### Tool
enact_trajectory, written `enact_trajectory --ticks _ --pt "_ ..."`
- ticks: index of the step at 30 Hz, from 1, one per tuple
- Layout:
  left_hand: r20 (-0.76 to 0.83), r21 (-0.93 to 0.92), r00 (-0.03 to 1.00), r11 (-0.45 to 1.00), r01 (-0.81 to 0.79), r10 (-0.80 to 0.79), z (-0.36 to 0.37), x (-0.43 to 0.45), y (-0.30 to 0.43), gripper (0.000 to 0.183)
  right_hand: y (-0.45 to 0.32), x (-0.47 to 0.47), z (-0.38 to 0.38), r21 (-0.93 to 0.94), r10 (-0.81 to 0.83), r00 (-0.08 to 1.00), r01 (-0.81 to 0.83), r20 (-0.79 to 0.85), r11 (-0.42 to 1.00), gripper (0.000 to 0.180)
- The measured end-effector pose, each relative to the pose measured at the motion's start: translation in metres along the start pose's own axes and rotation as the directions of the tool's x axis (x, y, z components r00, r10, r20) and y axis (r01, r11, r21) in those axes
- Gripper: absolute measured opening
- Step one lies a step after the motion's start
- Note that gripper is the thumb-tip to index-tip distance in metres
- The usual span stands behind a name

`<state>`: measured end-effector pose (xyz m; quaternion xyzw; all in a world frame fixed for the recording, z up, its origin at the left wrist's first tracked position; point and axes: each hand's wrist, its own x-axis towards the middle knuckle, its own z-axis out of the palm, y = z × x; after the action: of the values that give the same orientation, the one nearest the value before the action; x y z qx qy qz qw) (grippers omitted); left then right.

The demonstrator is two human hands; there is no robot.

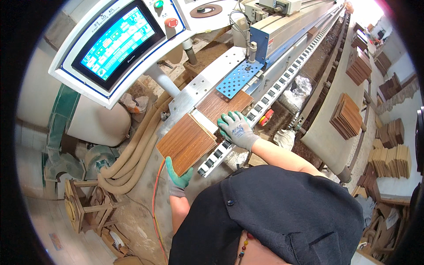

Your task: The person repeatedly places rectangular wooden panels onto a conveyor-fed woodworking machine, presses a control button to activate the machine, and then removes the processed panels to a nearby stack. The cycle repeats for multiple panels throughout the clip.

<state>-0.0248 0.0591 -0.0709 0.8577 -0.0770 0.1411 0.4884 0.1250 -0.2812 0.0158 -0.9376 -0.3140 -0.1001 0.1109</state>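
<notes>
My left hand [179,177], in a green-coated work glove, grips the near corner of a small stack of wood-grain panels [187,142], thumb on top. The stack rests at the infeed end of an edge banding machine, over its metal table [190,96]. My right hand [238,130], in a grey and green glove, lies palm down with fingers spread on the near edge of a single brown wood-grain panel [225,104]. That panel's far part passes beneath a blue perforated guard plate [239,79]. Alongside runs the conveyor track [261,105] of black and white pads.
The machine's control panel [114,46] with a lit screen and a red stop button [171,22] stands at upper left. Ribbed hoses [132,165] hang below it. On the right, a belt conveyor [326,132] carries panel stacks [346,116]. An orange hose [154,202] trails down the floor.
</notes>
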Motion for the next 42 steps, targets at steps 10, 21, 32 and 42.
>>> enact_trajectory --ticks 10,21,32,42 --pt "0.113 -0.615 0.824 0.612 0.497 -0.556 -0.001 0.01 0.013 0.089 0.0 0.001 -0.004 0.007 -0.004 1.0 0.004 -0.03 1.0 0.037" --pt "0.206 -0.804 0.563 0.19 0.564 -0.801 -0.004 0.039 0.093 0.064 0.045 0.004 -0.001 -0.101 0.083 0.996 -0.081 0.023 0.992 0.042" --pt "0.126 -0.781 0.528 0.244 0.575 -0.84 0.0 0.044 0.1 0.075 0.143 0.009 -0.006 -0.201 0.193 0.98 -0.197 -0.038 0.96 0.043" --pt "-0.127 -0.215 0.968 0.959 0.186 -0.217 -0.001 0.037 0.085 0.071 0.184 0.023 -0.017 -0.18 0.415 0.893 -0.443 -0.173 0.878 0.035"
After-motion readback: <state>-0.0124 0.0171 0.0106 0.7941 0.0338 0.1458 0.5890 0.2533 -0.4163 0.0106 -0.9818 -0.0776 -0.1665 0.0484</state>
